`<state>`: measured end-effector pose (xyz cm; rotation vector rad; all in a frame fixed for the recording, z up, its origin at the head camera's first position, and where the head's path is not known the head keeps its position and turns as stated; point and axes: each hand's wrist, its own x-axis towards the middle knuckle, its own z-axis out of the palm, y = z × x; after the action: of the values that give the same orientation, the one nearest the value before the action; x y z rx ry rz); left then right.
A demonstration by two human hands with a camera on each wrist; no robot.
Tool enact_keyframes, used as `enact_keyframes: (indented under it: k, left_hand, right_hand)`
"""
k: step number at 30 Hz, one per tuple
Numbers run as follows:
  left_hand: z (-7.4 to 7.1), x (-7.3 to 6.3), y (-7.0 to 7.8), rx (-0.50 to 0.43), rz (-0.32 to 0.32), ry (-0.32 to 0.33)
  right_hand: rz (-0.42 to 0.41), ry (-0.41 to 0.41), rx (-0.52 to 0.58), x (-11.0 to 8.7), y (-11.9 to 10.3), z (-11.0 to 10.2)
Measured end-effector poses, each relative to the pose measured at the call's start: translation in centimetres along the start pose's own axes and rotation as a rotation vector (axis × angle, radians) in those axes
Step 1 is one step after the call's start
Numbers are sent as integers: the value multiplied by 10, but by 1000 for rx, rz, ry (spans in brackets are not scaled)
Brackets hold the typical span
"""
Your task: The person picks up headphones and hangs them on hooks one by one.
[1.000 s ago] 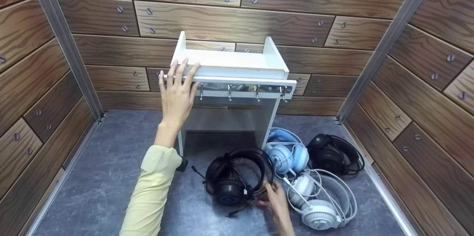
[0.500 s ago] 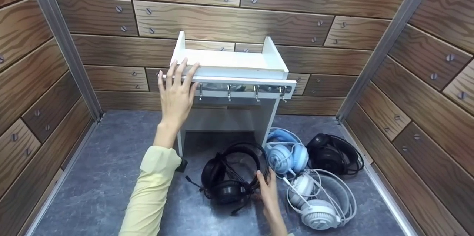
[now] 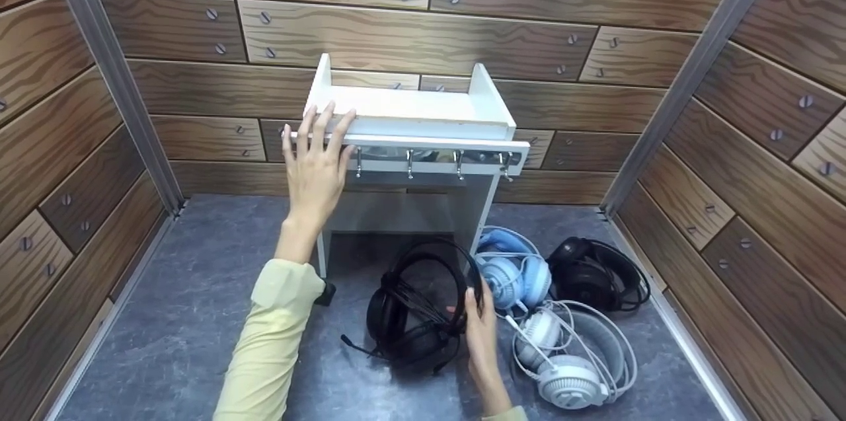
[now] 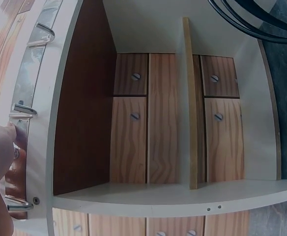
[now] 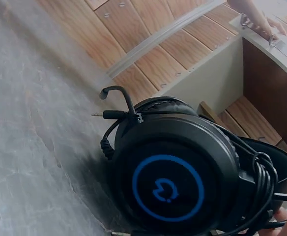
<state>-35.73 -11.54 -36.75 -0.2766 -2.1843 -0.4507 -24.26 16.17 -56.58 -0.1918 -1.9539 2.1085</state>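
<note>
My left hand [image 3: 316,173] rests with spread fingers on the top left of the white hook board, which carries a row of metal hooks [image 3: 410,163] on the front of a white rack [image 3: 410,104]. With my right hand [image 3: 482,328] I grip the headband of a black headset [image 3: 423,335] that has a boom microphone and a bundled cable. It is raised and tilted in front of the rack's lower opening. In the right wrist view an earcup [image 5: 168,189] shows a blue ring and logo, while only part of that hand's fingers appear at the edge.
Right of the rack lie a light blue headset [image 3: 505,279], a black headset [image 3: 591,275] and a white headset [image 3: 572,358] on the grey floor [image 3: 192,315]. Wood-patterned walls [image 3: 416,38] enclose the back and sides. A small black object [image 3: 324,294] sits near the left sleeve.
My right hand has moved up and slightly left, lifting the black headset's headband and tilting it more upright. The left hand has stayed on the board.
</note>
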Motion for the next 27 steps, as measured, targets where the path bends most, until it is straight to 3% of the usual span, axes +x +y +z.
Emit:
enact_keyframes:
  k: [14, 27]
  left_hand:
    - [1, 0, 0, 5, -1, 1]
    - [3, 0, 0, 4, -3, 14]
  right_hand:
    - [-279, 195, -289, 6, 6, 8]
    - [-296, 238, -368, 14, -2, -9]
